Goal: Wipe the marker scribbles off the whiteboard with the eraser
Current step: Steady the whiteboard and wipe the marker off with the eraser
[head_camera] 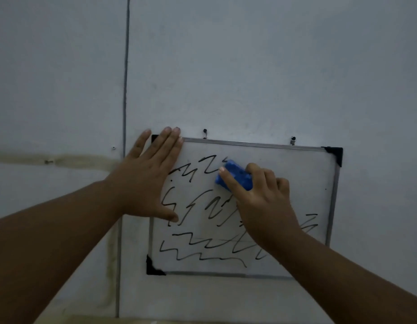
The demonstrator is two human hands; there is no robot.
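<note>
Your right hand (261,195) grips blue eraser (234,175), pressed on upper middle of whiteboard (315,183). Left hand (149,174) flat, released, bracing whiteboard's upper-left corner. Upper right clear; most scribbles (203,249) left below.

Left hand (148,177) perhaps across scribbles (203,247)

whiteboard (296,174): small, silver-framed with black corner caps, hanging flat on wall, slightly tilted | marker scribbles (203,249): black zigzags, covering left, middle and lower surface; upper right area showing clean | eraser (234,175): blue block, lying pressed against upper middle of board, touching the scribbles' top row
</note>
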